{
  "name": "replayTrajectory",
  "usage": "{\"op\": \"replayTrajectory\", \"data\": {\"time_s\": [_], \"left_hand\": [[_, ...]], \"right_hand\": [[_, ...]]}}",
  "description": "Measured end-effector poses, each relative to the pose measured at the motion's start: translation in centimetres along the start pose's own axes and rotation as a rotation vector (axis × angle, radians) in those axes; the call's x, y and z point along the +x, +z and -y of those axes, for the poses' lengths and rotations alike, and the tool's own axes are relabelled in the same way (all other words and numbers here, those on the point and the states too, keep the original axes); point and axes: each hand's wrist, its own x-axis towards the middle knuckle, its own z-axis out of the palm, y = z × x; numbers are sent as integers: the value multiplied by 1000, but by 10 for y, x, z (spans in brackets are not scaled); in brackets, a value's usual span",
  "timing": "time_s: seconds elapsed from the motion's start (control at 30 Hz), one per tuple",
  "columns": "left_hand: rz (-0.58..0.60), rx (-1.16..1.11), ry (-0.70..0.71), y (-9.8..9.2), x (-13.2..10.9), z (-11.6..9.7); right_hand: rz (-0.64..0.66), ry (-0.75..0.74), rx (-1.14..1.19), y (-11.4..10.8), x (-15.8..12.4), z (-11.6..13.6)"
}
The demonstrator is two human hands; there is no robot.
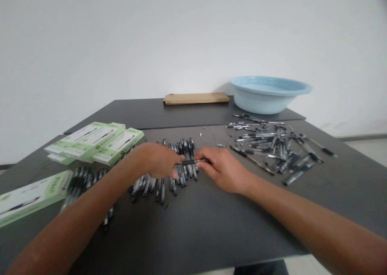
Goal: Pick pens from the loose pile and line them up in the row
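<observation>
Head view: at left we have green boxes (119, 146), then lined-up pens (163, 191). Our left hand (159, 161) is curled around one end of a pen (190, 162) that spans level between our hands. We judge it light, stiff and slightly slick, its dark grip the surest hold. Our right hand (225, 169) pinches the thinner end, fingertips together. Farther right, loose pens (299, 174) lie scattered in front of a blue basin (263, 102).
</observation>
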Motion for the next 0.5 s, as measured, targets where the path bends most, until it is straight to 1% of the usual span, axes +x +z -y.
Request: {"op": "replayTrajectory", "data": {"time_s": [0.1,0.17,0.23,0.33,0.4,0.5], "left_hand": [[21,22,-4,-2,-2,-4],[33,32,34,-2,-1,-6],[55,54,67,-2,2,-9],[71,78,72,-1,5,-12],[61,56,95,0,6,-10],[41,1,124,3,7,-2]], "right_hand": [[10,11,-19,-1,-1,3],[44,6,-61,-1,-1,6],[94,-35,-118,-2,-1,8],[151,-94,-198,-2,0,11],[163,-92,-239,-1,-1,12],[176,-71,-269,0,-1,13]]}}
